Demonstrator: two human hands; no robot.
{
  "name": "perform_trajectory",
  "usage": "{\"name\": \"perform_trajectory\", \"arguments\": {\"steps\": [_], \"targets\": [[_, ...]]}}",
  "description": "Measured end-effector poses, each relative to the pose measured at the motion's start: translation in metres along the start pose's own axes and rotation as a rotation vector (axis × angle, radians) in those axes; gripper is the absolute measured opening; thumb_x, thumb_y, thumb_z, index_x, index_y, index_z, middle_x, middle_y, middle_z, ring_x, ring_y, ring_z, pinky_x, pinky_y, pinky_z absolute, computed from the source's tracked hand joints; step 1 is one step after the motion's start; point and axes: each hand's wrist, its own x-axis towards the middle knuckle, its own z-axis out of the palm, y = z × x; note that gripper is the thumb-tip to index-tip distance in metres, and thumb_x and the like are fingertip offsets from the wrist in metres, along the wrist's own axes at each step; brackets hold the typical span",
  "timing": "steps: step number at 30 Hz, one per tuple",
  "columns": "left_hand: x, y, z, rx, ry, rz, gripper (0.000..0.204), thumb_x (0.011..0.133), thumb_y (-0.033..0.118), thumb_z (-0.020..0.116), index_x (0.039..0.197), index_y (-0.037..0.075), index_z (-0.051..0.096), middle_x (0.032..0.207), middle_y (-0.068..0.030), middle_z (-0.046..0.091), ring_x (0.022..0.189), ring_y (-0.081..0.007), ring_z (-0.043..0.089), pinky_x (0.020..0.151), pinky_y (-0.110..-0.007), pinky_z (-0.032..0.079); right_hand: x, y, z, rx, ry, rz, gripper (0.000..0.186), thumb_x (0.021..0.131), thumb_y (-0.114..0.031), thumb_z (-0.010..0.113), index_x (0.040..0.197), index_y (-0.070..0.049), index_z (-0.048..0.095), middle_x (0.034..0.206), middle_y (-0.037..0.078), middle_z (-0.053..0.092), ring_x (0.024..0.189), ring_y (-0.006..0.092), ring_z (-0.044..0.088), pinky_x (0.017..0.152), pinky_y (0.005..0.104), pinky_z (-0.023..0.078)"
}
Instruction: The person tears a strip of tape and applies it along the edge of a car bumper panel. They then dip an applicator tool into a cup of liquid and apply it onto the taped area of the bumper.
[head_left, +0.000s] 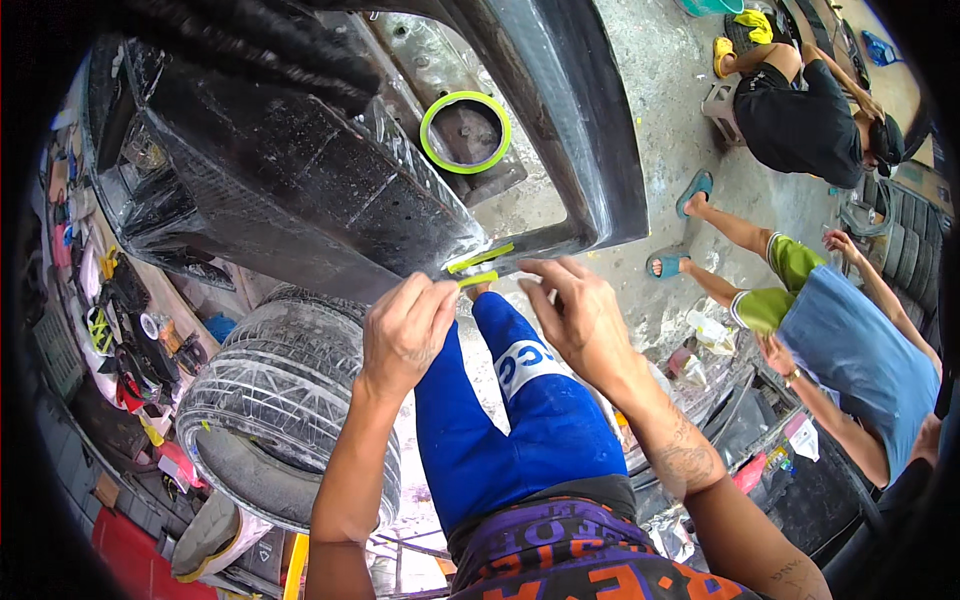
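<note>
My left hand [408, 330] is closed in a pinch on one end of a short yellow-green strip of masking tape [479, 279]. The strip's other end points toward my right hand [582, 312], which hovers beside it with bent fingers slightly apart and nothing visible in them. Just beyond, a second tape strip [481, 258] lies on the lower corner of a dusty black car body part [606, 170] with a framed opening. Farther off, a roll of yellow-green tape [466, 96] rests on the part's inner section.
Dusty tyres [290, 350] are stacked at my left, near a cluttered bench [130, 290]. To the right stands a person in a blue shirt [850, 325]; another in black [800, 125] sits on a stool [722, 110]. Loose items lie on the concrete floor [655, 110].
</note>
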Motion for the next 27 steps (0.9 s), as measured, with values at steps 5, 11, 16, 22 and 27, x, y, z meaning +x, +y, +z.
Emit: {"name": "perform_trajectory", "arguments": {"steps": [5,11,16,22,27], "targets": [[0.019,-0.005,0.016,-0.025,0.011,-0.058,0.012,0.079,-0.003,0.071,0.089,0.002,0.066,0.077,-0.0107,0.059,0.062,-0.0285,0.063,0.055,-0.037,0.050,0.021,0.014,0.004,-0.022,0.014,-0.110,0.036,0.087,-0.008,0.065,0.123,-0.005,0.061,0.111,0.018,0.059,0.093,0.0391,0.065,0.078,0.0465,0.054],[0.027,-0.008,0.028,-0.017,-0.067,-0.096,0.008,0.082,0.002,0.070,0.089,0.003,0.066,0.079,-0.0104,0.061,0.066,-0.0313,0.065,0.057,-0.039,0.052,0.035,0.035,0.012,-0.099,-0.074,-0.182,0.038,0.084,-0.010,0.068,0.122,-0.003,0.062,0.116,0.018,0.061,0.092,0.0399,0.066,0.077,0.0473,0.055],[0.027,-0.006,0.035,0.005,-0.105,-0.112,0.006,0.083,0.003,0.069,0.089,0.004,0.067,0.081,-0.0104,0.062,0.069,-0.0339,0.066,0.060,-0.041,0.053,0.034,0.038,0.014,-0.117,-0.124,-0.189,0.039,0.083,-0.013,0.071,0.119,-0.001,0.062,0.116,0.018,0.061,0.090,0.0409,0.066,0.077,0.0475,0.055],[0.030,-0.006,0.032,0.007,-0.107,-0.117,0.006,0.084,0.003,0.069,0.090,0.003,0.068,0.082,-0.0112,0.063,0.071,-0.0349,0.066,0.060,-0.040,0.053,0.032,0.044,0.018,-0.105,-0.122,-0.195,0.037,0.083,-0.013,0.071,0.116,-0.001,0.063,0.116,0.016,0.062,0.089,0.0405,0.067,0.077,0.0477,0.055],[0.030,-0.008,0.031,-0.031,-0.107,-0.136,0.008,0.084,0.003,0.070,0.092,0.003,0.069,0.082,-0.0115,0.064,0.071,-0.0340,0.067,0.060,-0.040,0.053,0.035,0.038,0.019,-0.109,-0.150,-0.127,0.022,0.091,-0.011,0.063,0.111,-0.003,0.066,0.112,0.014,0.065,0.094,0.0372,0.066,0.080,0.0450,0.055]]}}
